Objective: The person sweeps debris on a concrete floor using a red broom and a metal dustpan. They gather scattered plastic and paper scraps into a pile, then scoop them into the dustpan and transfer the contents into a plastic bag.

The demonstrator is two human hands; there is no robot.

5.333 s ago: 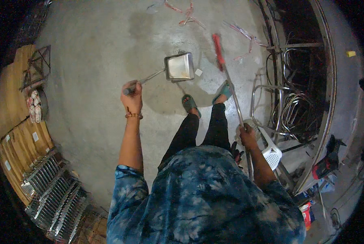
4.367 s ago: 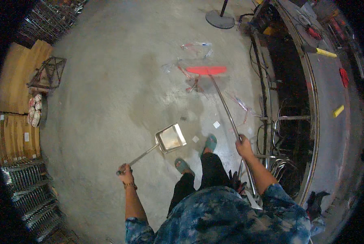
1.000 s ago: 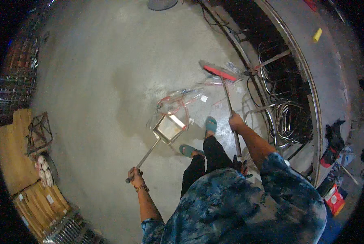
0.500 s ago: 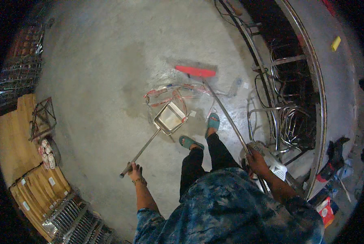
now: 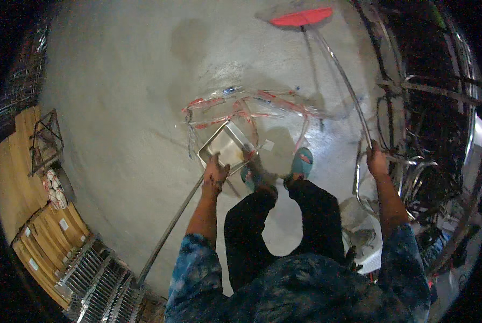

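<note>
head view: on a grey concrete floor (image 5: 117, 134), a metal dustpan (image 5: 224, 143) is being held near the centre, its long handle (image 5: 169, 231) being angled toward seven o'clock. at the pan's near corner, the rim is apparently being pinched by the left hand (image 5: 214, 171); how firmly cannot be told. at three o'clock, the pole (image 5: 354, 95) of a red-headed broom (image 5: 304, 18) is being wrapped by the curled fingers of the right hand (image 5: 377, 159). the broom head is being held out at one o'clock, well apart from the pan; whether the floor is being touched cannot be told. at twelve o'clock, a tangle of clear and red plastic strips (image 5: 243, 107) is lying against the pan's far side; a white square (image 5: 267, 145) is lying just beside it at three o'clock.

the step is probably being done best when the pan's mouth is being pressed flat, the bristles are being set beyond the tangle, and short strokes are being drawn toward six o'clock. snagging is being risked where one strip is trailing near the green sandals (image 5: 303, 163).
</note>
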